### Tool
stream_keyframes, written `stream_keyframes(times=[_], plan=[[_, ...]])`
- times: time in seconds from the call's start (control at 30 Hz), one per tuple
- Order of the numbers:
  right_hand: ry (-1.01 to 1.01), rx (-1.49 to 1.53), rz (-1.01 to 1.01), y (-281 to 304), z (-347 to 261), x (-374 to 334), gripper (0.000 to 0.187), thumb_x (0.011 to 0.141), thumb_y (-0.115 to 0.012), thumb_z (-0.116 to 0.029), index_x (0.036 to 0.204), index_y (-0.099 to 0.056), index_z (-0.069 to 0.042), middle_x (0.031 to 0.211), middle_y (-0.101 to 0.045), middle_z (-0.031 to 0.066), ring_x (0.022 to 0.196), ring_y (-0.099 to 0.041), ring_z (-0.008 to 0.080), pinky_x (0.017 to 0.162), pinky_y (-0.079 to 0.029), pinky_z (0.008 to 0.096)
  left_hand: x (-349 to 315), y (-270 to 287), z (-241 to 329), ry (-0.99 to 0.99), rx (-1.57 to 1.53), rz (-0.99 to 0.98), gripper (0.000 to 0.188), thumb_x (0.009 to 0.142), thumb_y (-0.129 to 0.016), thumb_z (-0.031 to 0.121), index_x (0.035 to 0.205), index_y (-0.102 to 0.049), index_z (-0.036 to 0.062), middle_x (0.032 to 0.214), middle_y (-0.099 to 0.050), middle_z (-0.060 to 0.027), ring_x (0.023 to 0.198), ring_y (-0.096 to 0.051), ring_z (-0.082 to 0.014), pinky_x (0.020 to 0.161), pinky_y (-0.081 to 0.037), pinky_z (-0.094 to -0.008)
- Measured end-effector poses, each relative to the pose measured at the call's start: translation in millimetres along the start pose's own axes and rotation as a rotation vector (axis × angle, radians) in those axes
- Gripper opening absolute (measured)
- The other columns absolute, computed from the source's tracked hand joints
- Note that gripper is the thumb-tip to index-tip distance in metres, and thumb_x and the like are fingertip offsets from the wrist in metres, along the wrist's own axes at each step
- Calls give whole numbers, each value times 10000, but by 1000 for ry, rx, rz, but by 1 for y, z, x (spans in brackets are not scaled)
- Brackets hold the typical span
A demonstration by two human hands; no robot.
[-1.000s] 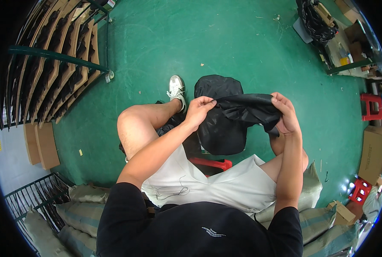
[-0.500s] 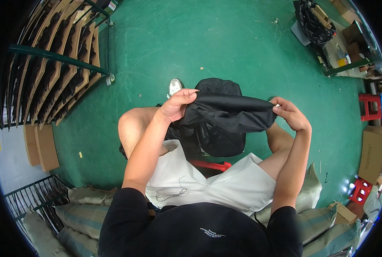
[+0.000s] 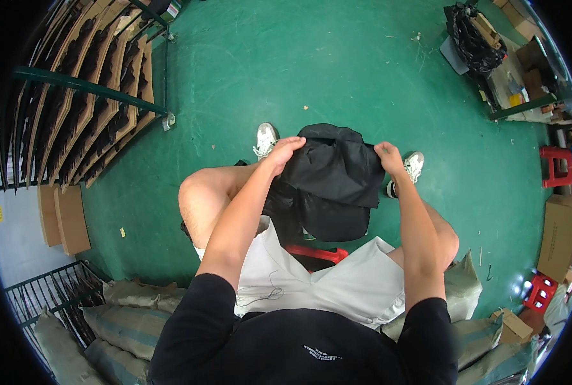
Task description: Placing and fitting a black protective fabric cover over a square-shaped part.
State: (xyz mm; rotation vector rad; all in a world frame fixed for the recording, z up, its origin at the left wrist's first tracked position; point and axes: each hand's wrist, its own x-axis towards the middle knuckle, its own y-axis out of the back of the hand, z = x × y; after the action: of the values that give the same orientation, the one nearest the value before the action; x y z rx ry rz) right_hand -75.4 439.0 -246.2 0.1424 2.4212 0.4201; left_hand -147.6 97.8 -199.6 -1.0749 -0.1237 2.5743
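The left hand and right hand pinch one black cloth at opposite edges. Two red plastic stools stand right; one green wheeled rack, far left.

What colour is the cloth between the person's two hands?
The cloth is plain black, seen best in the head view.

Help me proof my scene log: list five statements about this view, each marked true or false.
1. The left hand holds the black fabric piece. True.
2. Only one hand holds it. False: the right hand grips its right edge.
3. A green metal rack stands at picture left. True.
4. Footwear is black. False: the lace-up shoes are white.
5. A large brown cardboard box stands near the right edge. True.
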Motion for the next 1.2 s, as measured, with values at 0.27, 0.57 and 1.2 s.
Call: stream_keyframes(times=[0.27, 0.57, 1.2], plan=[[188, -153, 320, -36, -43, 61, 256, 884, -666, -305, 923, -690, -53, 792, -685, 149, 771, -648, 289, 736, -492, 394, 77, 35, 2, -177, 1, 252, 436, 935, -620, 297, 1175, -615, -67, 1166, -653, -155, 1027, -624, -216, 943, -463, -329], [-111, -188, 322, -65, -5, 108, 287, 834, -714, -339, 890, -701, -58, 920, -701, 171, 871, -657, 336, 799, -503, 410, 127, 67, -59, 120, -69, 386, 478, 908, -658, 296, 1153, -601, -110, 1153, -636, -205, 1007, -619, -275, 909, -477, -397], [-441, 743, -225, -29, 65, -60, 474, 788, -732, -414, 1132, -621, -107, 1103, -658, 8, 1076, -576, 196, 946, -371, 371, -12, 38, -120, 50, -384, 177, 378, 789, -780, 408, 1035, -602, 184, 898, -597, 78, 794, -526, -82, 762, -391, -289]])
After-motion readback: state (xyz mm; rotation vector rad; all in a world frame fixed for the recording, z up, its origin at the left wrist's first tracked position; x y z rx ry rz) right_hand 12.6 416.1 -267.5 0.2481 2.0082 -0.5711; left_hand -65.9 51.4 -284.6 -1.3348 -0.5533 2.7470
